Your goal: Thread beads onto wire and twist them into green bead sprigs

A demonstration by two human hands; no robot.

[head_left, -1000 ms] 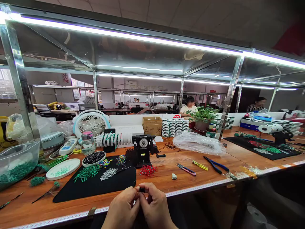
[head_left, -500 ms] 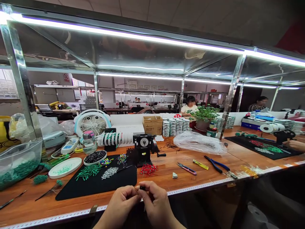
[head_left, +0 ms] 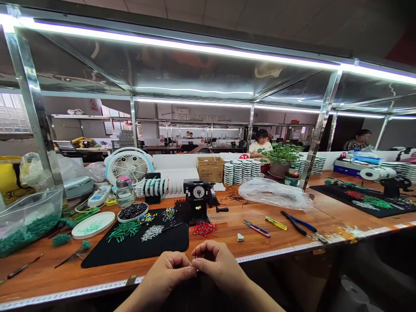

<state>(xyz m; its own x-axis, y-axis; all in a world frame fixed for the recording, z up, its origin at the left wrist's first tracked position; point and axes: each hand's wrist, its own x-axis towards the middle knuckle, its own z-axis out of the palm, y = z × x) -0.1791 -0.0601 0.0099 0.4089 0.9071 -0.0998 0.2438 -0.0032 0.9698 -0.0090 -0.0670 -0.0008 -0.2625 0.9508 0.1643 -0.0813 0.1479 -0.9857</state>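
My left hand [head_left: 169, 274] and my right hand [head_left: 218, 262] meet fingertip to fingertip just over the table's front edge. Both are closed in a pinch, and what lies between the fingers is too small to name. Beyond them a black mat [head_left: 136, 248] carries green tube pieces [head_left: 122, 231], small silver pieces [head_left: 152, 232] and coloured beads [head_left: 169, 213]. Red pieces [head_left: 204, 228] lie in a pile in front of a black winding machine [head_left: 198, 200] with a dial and crank.
To the right lie snips [head_left: 256, 229], a yellow-handled tool [head_left: 276, 223], blue-handled pliers [head_left: 299, 223] and a small white block [head_left: 240, 237]. A white plate [head_left: 108, 219], a dish of black beads [head_left: 132, 211] and a fan [head_left: 129, 167] stand left. A co-worker [head_left: 260, 145] sits across.
My right hand has turned, with its index finger now arched higher. The dark bit seen at its fingertips no longer shows. The whole view has shifted slightly.
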